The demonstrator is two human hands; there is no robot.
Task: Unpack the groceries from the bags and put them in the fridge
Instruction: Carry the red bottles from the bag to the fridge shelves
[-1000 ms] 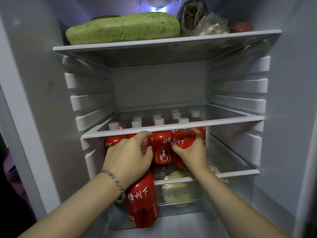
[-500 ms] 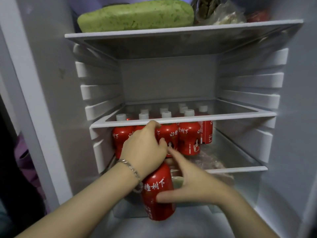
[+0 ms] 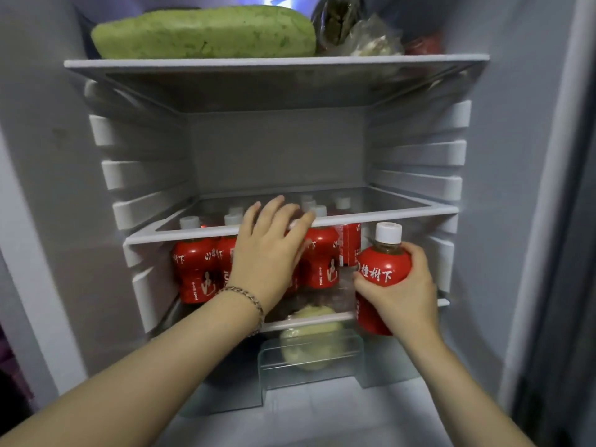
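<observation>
The red bottle point(image 3: 383, 269), gripped upright by the right hand point(image 3: 401, 300), hovers just right of the stocked bottles point(image 3: 196, 269), not yet shelved, while the left hand point(image 3: 267, 250), fingers straight, lies across their front; I judge this batch nearly stowed, bags unseen.

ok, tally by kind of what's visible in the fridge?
Red bottles: 6 by visible bodies (5 shelved, plus the held bottle in the right hand); rear caps too blurred to count
Gourd: 1
Bags: 2
Red item, top right, unclear: 1
Pale produce, low down: 1
Total: 11
</observation>
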